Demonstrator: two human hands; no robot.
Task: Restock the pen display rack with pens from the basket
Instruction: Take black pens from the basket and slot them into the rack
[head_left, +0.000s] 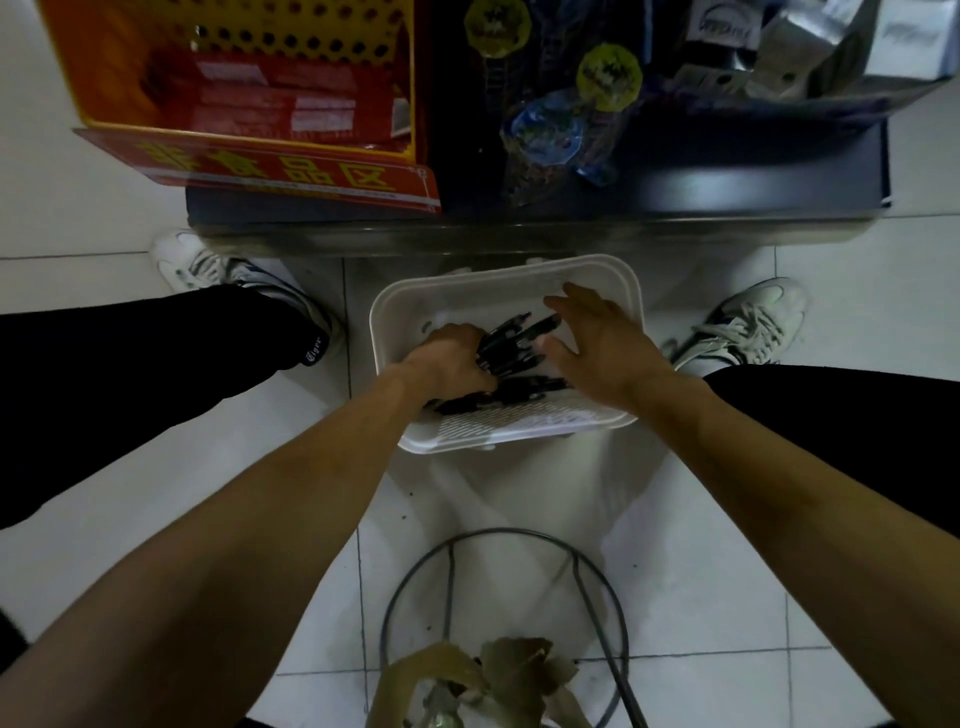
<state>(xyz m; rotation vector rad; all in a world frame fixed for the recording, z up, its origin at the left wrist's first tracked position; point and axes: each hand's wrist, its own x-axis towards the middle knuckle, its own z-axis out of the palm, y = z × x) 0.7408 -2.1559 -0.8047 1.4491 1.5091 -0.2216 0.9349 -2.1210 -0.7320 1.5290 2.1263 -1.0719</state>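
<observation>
Head view. White basket (631, 291) sits on the tiled floor between the person's shoes, just in front of a dark shelf base (519, 234). Black pens (524, 338) lie loose in it, some in a bunch, some flat on the slotted bottom. Left hand (449, 358) is curled around a bunch of the pens, fingers closed over the barrels. Right hand (597, 338) hovers beside the bunch with palm spread and fingers apart, holding nothing.

Handling, judged: pens are light, stiff and smooth, likely to slide out of a loose fistful; best gripped mid-barrel, all aligned.

Surroundings: a red-and-yellow bin (249, 88) and packaged goods (571, 124) sit on the shelf above. The pen display rack is not clearly identifiable; image is dim and blurred there. A wire stool frame (498, 597) stands near the person.
</observation>
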